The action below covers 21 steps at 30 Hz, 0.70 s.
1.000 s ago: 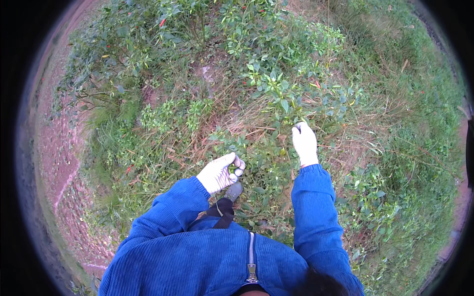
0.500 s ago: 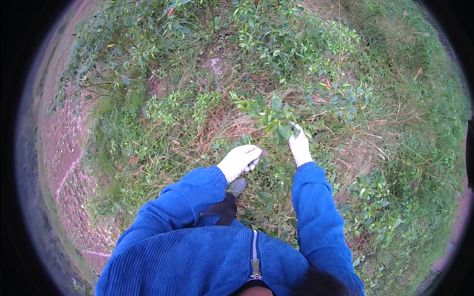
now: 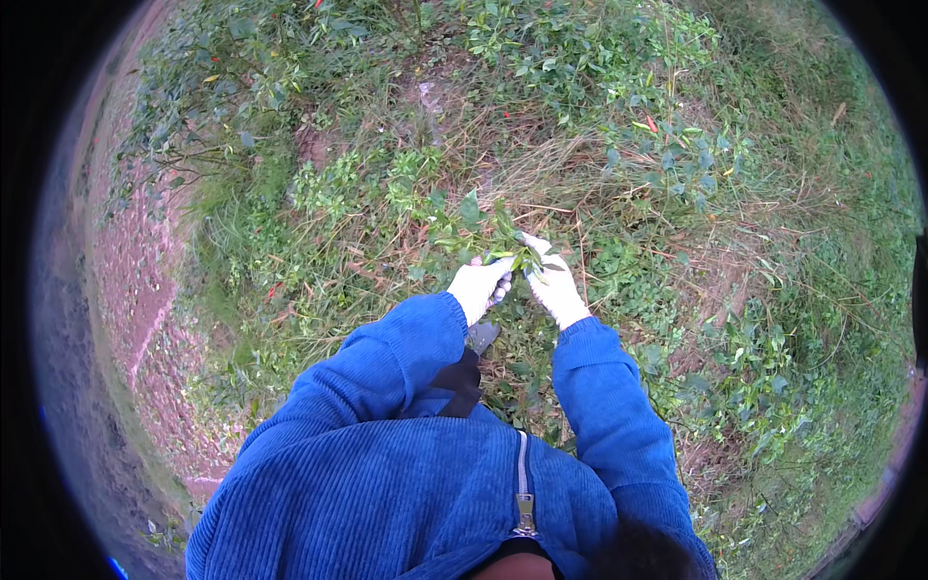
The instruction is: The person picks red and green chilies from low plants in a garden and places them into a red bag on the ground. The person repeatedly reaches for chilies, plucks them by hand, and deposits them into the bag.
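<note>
Both hands wear white gloves and meet over a leafy chili plant (image 3: pixel 471 211). My left hand (image 3: pixel 477 291) is closed, with its fingertips pinched against the green sprig. My right hand (image 3: pixel 555 290) is closed around the leaves and thin stem of the same chili plant from the right side. Slim yellow-green pieces (image 3: pixel 522 259) show between the two hands; whether they are pods or leaves I cannot tell. The stem's lower part is hidden behind my hands.
Red chilies hang nearby, one (image 3: pixel 652 125) to the far right. Bushy chili plants (image 3: pixel 246 58) grow at the far left. Dry straw (image 3: pixel 551 174) and weeds cover the ground ahead. My shoe (image 3: pixel 481 336) shows below my left hand. Bare reddish soil (image 3: pixel 145 319) runs along the left.
My hands have come together: the left moved slightly up, and the right moved left, drawing the chili sprig with it. The left fingertips now touch the sprig.
</note>
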{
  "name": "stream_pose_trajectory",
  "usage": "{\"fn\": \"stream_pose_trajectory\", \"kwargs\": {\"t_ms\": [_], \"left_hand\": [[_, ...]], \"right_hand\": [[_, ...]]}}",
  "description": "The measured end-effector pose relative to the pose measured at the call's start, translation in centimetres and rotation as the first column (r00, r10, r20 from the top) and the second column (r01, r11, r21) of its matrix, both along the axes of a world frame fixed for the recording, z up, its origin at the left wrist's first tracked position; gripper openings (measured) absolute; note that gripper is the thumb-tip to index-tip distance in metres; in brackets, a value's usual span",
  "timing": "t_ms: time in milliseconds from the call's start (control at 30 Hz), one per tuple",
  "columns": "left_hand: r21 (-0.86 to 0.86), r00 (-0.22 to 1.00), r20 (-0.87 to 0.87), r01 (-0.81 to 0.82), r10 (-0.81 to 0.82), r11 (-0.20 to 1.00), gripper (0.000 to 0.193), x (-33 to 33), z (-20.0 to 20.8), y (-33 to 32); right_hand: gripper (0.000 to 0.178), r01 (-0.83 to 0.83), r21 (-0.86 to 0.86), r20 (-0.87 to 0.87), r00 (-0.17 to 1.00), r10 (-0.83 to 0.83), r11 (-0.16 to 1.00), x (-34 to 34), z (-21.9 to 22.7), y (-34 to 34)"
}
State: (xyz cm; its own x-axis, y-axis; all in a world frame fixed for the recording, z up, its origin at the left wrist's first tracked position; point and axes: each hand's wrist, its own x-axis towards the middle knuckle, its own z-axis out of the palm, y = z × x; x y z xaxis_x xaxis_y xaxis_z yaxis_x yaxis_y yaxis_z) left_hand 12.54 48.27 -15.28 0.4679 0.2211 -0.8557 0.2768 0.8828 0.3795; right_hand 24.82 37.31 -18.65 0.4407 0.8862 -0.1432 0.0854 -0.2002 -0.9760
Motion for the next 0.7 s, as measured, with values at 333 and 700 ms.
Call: {"fn": "stream_pose_trajectory", "kwargs": {"t_ms": [333, 700], "left_hand": [[0.170, 0.962, -0.062, 0.274, -0.267, 0.947, 0.020, -1.7, -1.7, -0.4], [-0.126, 0.920, 0.392, 0.042, 0.011, 0.991, 0.013, -4.5, -2.9, -2.5]], "right_hand": [[0.034, -0.092, -0.172, 0.096, 0.989, 0.110, 0.981, 0.4, 1.1, -1.1], [0.025, -0.100, -0.235, -0.368, 0.930, 0.006, 0.967, 0.4, 1.4, -1.9]]}}
